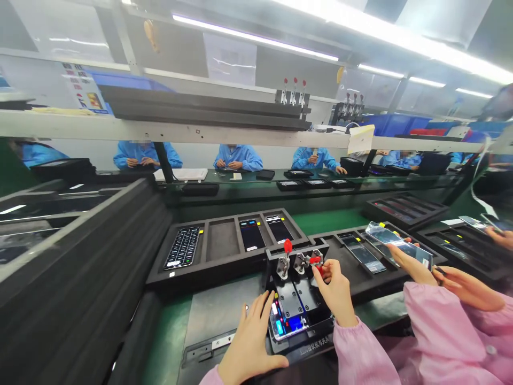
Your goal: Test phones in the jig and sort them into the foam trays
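A black clamping jig [298, 299] stands on a grey mat in front of me, and a phone [286, 325] with a lit screen lies in it. My left hand [249, 342] lies flat on the mat at the jig's left side, fingers apart, their tips at the phone's edge. My right hand [335, 291] is closed in a pinch on the red handle [315, 260] of the jig's right toggle clamp. The left clamp's red handle [287, 246] stands upright.
A black foam tray [218, 264] holding phones sits behind the jig, with another tray [352, 278] to the right. Tall stacked black trays [80, 278] fill the left. A co-worker's pink-sleeved hands [409, 264] hold a phone at right. People in blue sit across the conveyor.
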Motion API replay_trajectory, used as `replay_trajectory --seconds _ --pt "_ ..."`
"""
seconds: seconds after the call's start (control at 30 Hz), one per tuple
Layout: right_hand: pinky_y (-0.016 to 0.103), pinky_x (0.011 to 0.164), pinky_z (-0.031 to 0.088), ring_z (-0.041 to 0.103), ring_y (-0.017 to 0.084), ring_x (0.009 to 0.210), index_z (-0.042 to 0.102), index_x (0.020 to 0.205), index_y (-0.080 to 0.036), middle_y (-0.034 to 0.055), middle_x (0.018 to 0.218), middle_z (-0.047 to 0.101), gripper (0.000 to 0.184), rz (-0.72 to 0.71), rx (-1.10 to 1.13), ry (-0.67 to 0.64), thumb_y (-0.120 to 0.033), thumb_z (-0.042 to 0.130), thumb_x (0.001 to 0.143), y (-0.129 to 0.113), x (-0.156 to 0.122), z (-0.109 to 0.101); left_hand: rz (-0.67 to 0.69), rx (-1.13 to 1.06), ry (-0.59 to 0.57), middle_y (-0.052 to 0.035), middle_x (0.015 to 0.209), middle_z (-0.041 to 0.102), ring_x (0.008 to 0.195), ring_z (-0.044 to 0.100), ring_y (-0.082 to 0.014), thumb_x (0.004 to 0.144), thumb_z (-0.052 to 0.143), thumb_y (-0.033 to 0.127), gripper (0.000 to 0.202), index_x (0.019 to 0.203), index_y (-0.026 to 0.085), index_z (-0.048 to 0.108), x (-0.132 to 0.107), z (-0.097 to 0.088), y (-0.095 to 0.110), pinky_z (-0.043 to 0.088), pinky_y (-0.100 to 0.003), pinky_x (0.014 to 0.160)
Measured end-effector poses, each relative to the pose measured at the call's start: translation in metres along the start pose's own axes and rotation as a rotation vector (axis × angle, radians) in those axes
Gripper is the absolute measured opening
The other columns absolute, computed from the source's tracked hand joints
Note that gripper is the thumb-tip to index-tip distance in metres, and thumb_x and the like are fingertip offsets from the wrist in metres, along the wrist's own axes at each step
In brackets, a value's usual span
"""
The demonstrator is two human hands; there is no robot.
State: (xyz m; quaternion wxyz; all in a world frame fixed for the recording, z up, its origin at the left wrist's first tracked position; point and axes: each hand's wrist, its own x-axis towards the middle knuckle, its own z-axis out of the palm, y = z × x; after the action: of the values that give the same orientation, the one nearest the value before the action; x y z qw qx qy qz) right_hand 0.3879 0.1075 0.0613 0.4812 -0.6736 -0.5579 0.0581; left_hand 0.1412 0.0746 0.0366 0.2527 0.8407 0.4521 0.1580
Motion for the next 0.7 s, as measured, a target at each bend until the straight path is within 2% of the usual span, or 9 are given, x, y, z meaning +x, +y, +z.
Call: replay_trajectory --seconds 0.17,0.27,0.37,0.4,0.47,0.53,0.6,0.63,0.7 --pt "0.024 0.057 0.045 0.054 0.012 0.053 0.039 0.09 -0.021 -0.0024 0.066 0.057 0.031 0.004 0.004 -0.007 -0.045 0.054 0.077 -0.009 0.001 -0.003 0.018 -0.027 0.08 -0.0117 0.141 0.031 0.131 0.025 -0.0317 0.05 0.073 0.043 0.108 0.14 0.028 0.017 0.006 0.002 0.004 0.006 -0.062 0.105" --pt "0.023 0.054 0.042 0.048 0.011 0.045 0.041 0.098 -0.02 -0.0077 0.054 0.05 0.033 0.004 -0.01 0.156 -0.042 0.054 0.078 -0.026 0.003 -0.018 0.033 -0.028 0.082 -0.0126 0.137 0.037 0.128 0.029 -0.0321 0.047 0.074 0.042 0.105 0.138 0.027 0.022 0.007 -0.001 0.006 0.001 -0.062 0.105" --pt "0.023 0.056 0.042 0.049 0.01 0.047 0.04 0.112 -0.016 -0.0075 0.055 0.051 0.042 -0.037 0.022 0.367 -0.037 0.055 0.079 -0.043 -0.002 -0.038 0.033 -0.016 0.075 -0.0117 0.136 0.039 0.127 0.03 -0.033 0.045 0.075 0.038 0.106 0.137 0.027 0.023 -0.002 -0.01 -0.001 -0.002 -0.063 0.104" --pt "0.023 0.058 0.043 0.05 0.01 0.049 0.042 0.112 -0.016 -0.006 0.059 0.053 0.041 -0.072 0.042 0.4 -0.035 0.056 0.079 -0.048 -0.009 -0.042 0.024 -0.012 0.074 -0.0111 0.137 0.038 0.128 0.03 -0.0332 0.045 0.074 0.036 0.105 0.137 0.028 0.023 -0.009 -0.015 -0.007 -0.003 -0.064 0.104" --pt "0.023 0.058 0.044 0.052 0.01 0.052 0.049 0.102 -0.018 -0.0037 0.062 0.055 0.027 -0.183 0.085 0.4 -0.03 0.057 0.079 -0.057 -0.029 -0.042 -0.016 -0.007 0.076 -0.0092 0.14 0.035 0.129 0.028 -0.0333 0.049 0.072 0.031 0.102 0.137 0.032 0.021 -0.029 -0.027 -0.024 -0.004 -0.064 0.103" --pt "0.024 0.059 0.046 0.054 0.011 0.055 0.053 0.089 -0.02 -0.0028 0.062 0.056 0.01 -0.342 0.139 0.257 -0.023 0.055 0.079 -0.067 -0.057 -0.028 -0.086 -0.009 0.079 -0.0063 0.143 0.031 0.131 0.025 -0.0322 0.053 0.07 0.028 0.1 0.138 0.035 0.017 -0.054 -0.039 -0.045 -0.006 -0.062 0.104" --pt "0.026 0.064 0.048 0.058 0.013 0.063 0.054 0.09 -0.022 -0.0015 0.066 0.06 0.012 -0.535 0.173 -0.018 -0.019 0.053 0.078 -0.079 -0.083 -0.004 -0.18 -0.027 0.128 -0.0037 0.145 0.028 0.133 0.023 -0.0314 0.057 0.069 0.028 0.1 0.139 0.037 0.012 -0.079 -0.049 -0.065 -0.003 -0.062 0.105" --pt "0.028 0.069 0.05 0.06 0.015 0.071 0.055 0.097 -0.022 0.0008 0.074 0.063 0.019 -0.625 0.165 -0.181 -0.022 0.054 0.078 -0.085 -0.092 0.011 -0.226 -0.043 0.209 -0.0034 0.146 0.026 0.133 0.022 -0.0311 0.061 0.068 0.031 0.097 0.14 0.036 0.012 -0.09 -0.053 -0.072 0.001 -0.061 0.106" --pt "0.038 0.086 0.047 0.057 0.023 0.099 0.049 0.118 -0.02 0.0091 0.106 0.062 0.043 -0.713 0.091 -0.472 -0.033 0.056 0.078 -0.094 -0.102 0.039 -0.319 -0.103 0.48 -0.0034 0.145 0.027 0.133 0.024 -0.0293 0.072 0.059 0.039 0.08 0.139 0.033 0.016 -0.108 -0.055 -0.079 0.013 -0.057 0.107"
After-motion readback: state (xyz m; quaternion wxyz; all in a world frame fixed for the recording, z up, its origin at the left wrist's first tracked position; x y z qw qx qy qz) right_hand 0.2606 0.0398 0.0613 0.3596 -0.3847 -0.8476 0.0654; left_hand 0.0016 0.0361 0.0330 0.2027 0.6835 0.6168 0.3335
